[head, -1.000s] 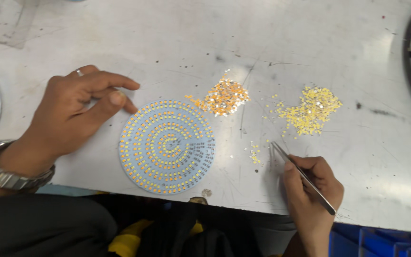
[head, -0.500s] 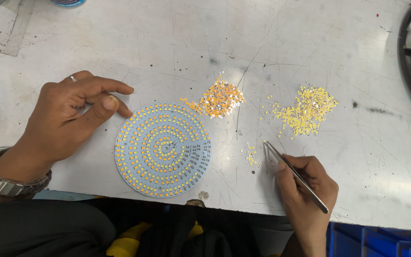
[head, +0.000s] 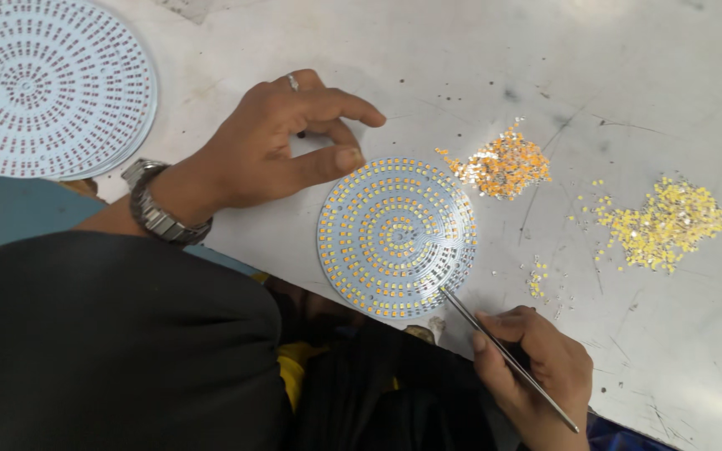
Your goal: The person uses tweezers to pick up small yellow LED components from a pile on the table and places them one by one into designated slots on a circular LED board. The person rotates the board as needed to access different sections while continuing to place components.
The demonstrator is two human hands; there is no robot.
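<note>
A round white circuit board [head: 394, 236] covered in rings of small yellow chips lies at the table's front edge. My left hand [head: 282, 146] rests beside its upper left rim, thumb touching the edge, with a ring on one finger and a metal wristwatch [head: 154, 212]. My right hand [head: 536, 372] grips thin metal tweezers [head: 503, 355], whose tips touch the board's lower right rim.
A heap of orange chips [head: 503, 167] and a heap of yellow chips [head: 662, 224] lie on the scratched grey table [head: 628, 75] to the right. A few loose chips [head: 536, 280] sit between. A stack of bare round boards [head: 48, 83] lies at the upper left.
The view has swung so the stack of boards now shows at the upper left. The tweezers' tips have moved left from the loose chips onto the board's lower right rim.
</note>
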